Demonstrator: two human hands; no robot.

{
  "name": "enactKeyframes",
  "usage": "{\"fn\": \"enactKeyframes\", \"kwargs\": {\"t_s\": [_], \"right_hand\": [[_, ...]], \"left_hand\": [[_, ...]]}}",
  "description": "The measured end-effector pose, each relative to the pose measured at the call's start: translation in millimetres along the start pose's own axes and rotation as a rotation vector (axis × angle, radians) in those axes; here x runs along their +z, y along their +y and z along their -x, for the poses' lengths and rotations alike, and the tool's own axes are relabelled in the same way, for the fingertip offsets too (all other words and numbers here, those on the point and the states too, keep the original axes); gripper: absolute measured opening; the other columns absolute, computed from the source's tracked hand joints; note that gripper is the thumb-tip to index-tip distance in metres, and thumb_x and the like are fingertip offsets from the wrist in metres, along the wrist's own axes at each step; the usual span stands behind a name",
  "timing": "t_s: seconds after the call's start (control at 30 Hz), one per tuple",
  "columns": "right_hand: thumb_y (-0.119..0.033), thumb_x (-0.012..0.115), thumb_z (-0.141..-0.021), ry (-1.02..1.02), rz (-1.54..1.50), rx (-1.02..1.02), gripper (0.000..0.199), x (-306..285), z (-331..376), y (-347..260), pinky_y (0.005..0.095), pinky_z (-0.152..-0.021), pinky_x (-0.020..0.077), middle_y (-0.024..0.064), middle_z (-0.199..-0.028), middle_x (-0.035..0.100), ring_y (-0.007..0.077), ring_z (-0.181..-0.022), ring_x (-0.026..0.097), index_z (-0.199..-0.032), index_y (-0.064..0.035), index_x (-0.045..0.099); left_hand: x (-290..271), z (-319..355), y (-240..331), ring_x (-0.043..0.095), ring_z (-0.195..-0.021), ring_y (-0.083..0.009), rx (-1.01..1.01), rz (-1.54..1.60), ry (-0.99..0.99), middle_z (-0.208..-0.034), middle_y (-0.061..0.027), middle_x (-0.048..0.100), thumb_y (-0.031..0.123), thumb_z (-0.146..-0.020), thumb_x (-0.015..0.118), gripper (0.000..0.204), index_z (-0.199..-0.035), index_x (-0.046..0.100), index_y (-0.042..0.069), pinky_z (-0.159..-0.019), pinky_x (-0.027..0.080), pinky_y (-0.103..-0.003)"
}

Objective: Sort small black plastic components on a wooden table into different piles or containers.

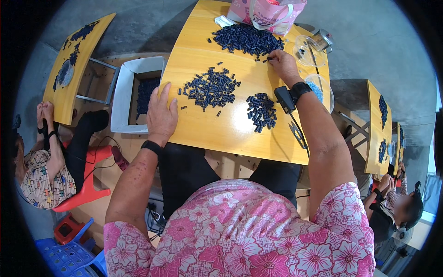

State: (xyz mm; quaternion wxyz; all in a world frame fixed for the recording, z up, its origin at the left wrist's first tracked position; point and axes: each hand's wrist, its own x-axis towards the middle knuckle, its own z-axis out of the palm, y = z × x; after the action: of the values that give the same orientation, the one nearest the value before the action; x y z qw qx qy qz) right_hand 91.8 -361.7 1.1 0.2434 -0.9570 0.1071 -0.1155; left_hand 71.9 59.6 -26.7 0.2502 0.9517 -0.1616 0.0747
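My left hand (161, 113) rests at the table's left edge with its fingers stretched out, holding nothing. At the right front of the far pile of small dark tube-shaped pieces (247, 39), my right hand (284, 65) has its fingertips pinched together on what looks like a single dark piece (269, 58). The fingers partly cover that piece. A looser middle pile (210, 88) of similar pieces lies nearer my left hand. Below my right wrist sits a smaller pile (261, 112).
Scissors (297, 134) lie at the table's right edge. Beyond them stand a tub of blue beads (315, 90), a clear container (302, 51) and a metal mug (323, 40). A pink bag (270, 16) is at the back. A white box (122, 94) adjoins the table's left side. People sit at both sides.
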Motion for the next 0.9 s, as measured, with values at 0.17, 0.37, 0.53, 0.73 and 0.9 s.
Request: {"fn": "enactKeyframes", "kwargs": {"t_s": [0.17, 0.37, 0.53, 0.73, 0.9], "right_hand": [[-0.011, 0.067, -0.079, -0.055, 0.047, 0.02, 0.016, -7, 17, -3, 0.0373, -0.08, 0.0533, 0.0166, -0.09, 0.071, 0.0319, -0.087, 0.068, -0.094, -0.0079, 0.072], [-0.01, 0.066, -0.081, -0.204, -0.097, 0.105, 0.017, -23, 51, -25, 0.0339, -0.077, 0.053, 0.0146, -0.088, 0.072, 0.0256, -0.082, 0.069, -0.096, -0.0039, 0.071], [-0.009, 0.067, -0.084, -0.309, -0.24, 0.188, 0.015, -31, 74, -27, 0.0289, -0.067, 0.0516, 0.0052, -0.084, 0.069, 0.0148, -0.072, 0.064, -0.098, -0.0035, 0.069], [-0.012, 0.065, -0.088, -0.389, -0.373, 0.3, 0.014, -35, 95, -33, 0.0262, -0.059, 0.0484, 0.0017, -0.082, 0.067, 0.0106, -0.068, 0.06, -0.098, -0.0059, 0.071], [-0.016, 0.067, -0.088, -0.425, -0.464, 0.34, 0.015, -40, 103, -43, 0.0266, -0.06, 0.0485, 0.0023, -0.078, 0.066, 0.0116, -0.067, 0.061, -0.093, -0.0023, 0.07]], "left_hand": [[-1, 0, 0, 0.043, -0.131, -0.0389, 0.007, 0.027, -0.014, -0.142, -0.022, 0.044, 0.023, -0.096, 0.053, 0.049, -0.144, 0.044, 0.014, -0.109, 0.037, -0.044], [1, 1, -3, 0.044, -0.131, -0.0383, 0.0, 0.029, 0.006, -0.142, -0.0214, 0.044, 0.023, -0.096, 0.053, 0.049, -0.143, 0.045, 0.014, -0.109, 0.037, -0.044], [4, 0, -1, 0.047, -0.128, -0.0384, 0.012, 0.005, 0.038, -0.14, -0.0212, 0.045, 0.024, -0.093, 0.056, 0.05, -0.142, 0.046, 0.017, -0.106, 0.04, -0.044], [1, 0, 2, 0.044, -0.132, -0.0381, -0.019, 0.033, -0.006, -0.142, -0.0209, 0.044, 0.024, -0.096, 0.052, 0.049, -0.143, 0.045, 0.015, -0.109, 0.038, -0.044], [5, 1, -2, 0.048, -0.126, -0.0403, 0.013, 0.018, 0.054, -0.141, -0.0233, 0.045, 0.025, -0.093, 0.057, 0.051, -0.142, 0.047, 0.016, -0.105, 0.041, -0.046]]}}
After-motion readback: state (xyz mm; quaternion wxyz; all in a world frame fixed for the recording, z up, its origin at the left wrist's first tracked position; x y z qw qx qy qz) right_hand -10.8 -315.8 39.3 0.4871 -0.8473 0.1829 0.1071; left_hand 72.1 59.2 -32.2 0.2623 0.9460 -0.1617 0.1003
